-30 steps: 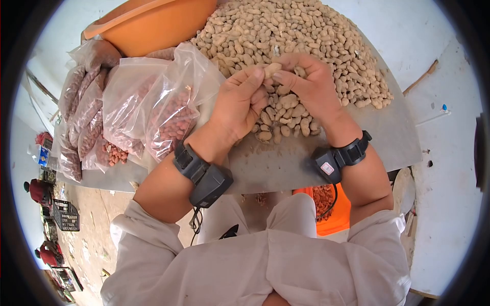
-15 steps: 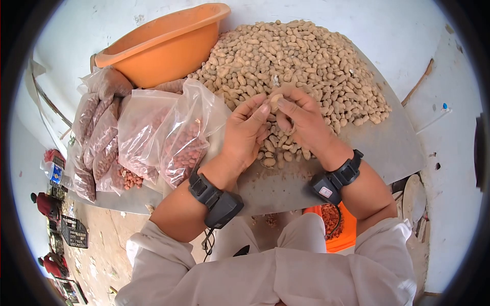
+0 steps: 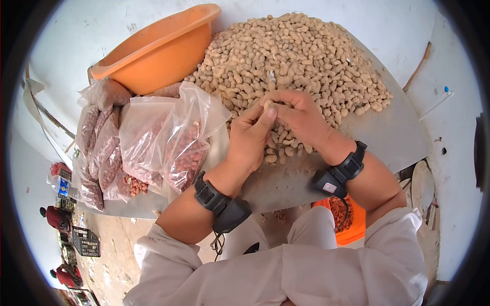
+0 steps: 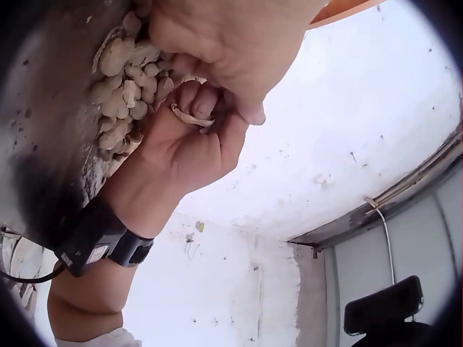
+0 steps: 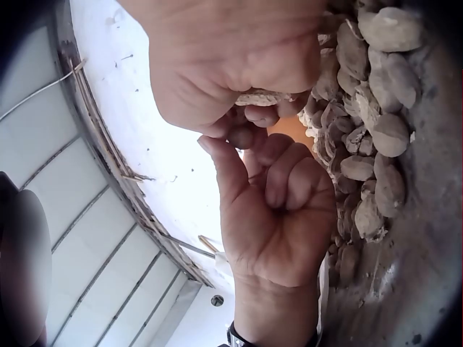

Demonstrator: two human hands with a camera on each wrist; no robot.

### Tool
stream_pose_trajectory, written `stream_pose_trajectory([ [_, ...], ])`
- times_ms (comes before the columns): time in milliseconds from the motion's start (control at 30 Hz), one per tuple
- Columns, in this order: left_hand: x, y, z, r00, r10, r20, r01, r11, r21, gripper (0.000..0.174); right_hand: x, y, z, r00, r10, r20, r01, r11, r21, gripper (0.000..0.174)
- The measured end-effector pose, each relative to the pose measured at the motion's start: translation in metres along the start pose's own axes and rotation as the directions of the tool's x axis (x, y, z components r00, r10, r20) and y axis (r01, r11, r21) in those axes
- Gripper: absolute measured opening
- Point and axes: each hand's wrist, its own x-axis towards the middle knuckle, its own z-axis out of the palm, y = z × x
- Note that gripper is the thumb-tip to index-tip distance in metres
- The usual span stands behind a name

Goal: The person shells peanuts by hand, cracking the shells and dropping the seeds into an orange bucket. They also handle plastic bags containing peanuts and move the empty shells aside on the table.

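Evidently left hand point(image 3: 249, 136) and right hand point(image 3: 302, 118) pinch peanut point(image 3: 267, 103) together, above near side of peanut heap point(image 3: 296, 56); shell piece point(image 4: 192, 118) tucked in right fingers. Best press seam gently (squeezing harder might mash it).

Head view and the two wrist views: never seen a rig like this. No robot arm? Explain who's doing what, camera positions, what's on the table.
No robot: these are a person's bare left hand and right hand. The head view comes from a head-worn camera looking forward and down; the other two come from the black box-shaped wrist cameras, each facing its own hand's work.

On the smooth grey table lie a large heap of tan unshelled peanuts and clear plastic bags of reddish kernels. A big orange plastic basin sits beside the heap.

The hands meet at the fingertips. The right hand's curled fingers hold a curved tan shell piece; what the left fingertips pinch is too hidden to tell.
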Motion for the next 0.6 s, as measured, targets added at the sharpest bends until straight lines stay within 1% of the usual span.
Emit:
stream_pose_trajectory([
  [167,0.001,-0.003,-0.001,0.999,0.044,0.018,-0.044,0.999,-0.001,0.032,0.0,0.007,0.001,0.999,-0.016,-0.032,0.016,1.0,-0.019,0.025],
  [233,0.003,-0.005,-0.003,0.997,0.077,0.026,-0.077,0.997,-0.01,0.037,-0.001,0.011,0.002,0.998,0.041,-0.049,-0.039,0.998,0.047,0.024],
  [267,0.004,-0.005,-0.005,0.997,0.068,0.025,-0.067,0.998,-0.005,0.036,-0.001,0.012,0.002,0.996,0.068,-0.056,-0.063,0.995,0.078,0.024],
  [333,0.007,-0.006,-0.007,0.998,0.05,0.025,-0.05,0.999,0.007,0.035,0.0,0.008,0.007,0.986,0.157,-0.059,-0.136,0.956,0.261,0.024],
  [367,0.009,-0.006,-0.007,0.998,0.047,0.031,-0.046,0.998,-0.03,0.035,0.001,0.006,0.009,0.978,0.2,-0.055,-0.169,0.921,0.35,0.023],
  [433,0.011,-0.007,-0.007,0.998,0.041,0.042,-0.037,0.994,-0.101,0.034,0.002,0.001,0.008,0.975,0.216,-0.051,-0.176,0.892,0.415,0.023],
  [467,0.01,-0.006,-0.006,0.999,0.04,0.034,-0.037,0.994,-0.103,0.034,0.003,0.0,0.008,0.973,0.224,-0.048,-0.179,0.876,0.448,0.023],
  [600,0.01,-0.002,-0.008,1.0,0.017,0.007,-0.016,0.994,-0.111,0.035,0.002,0.0,0.006,0.972,0.236,-0.01,-0.202,0.852,0.482,0.025],
])
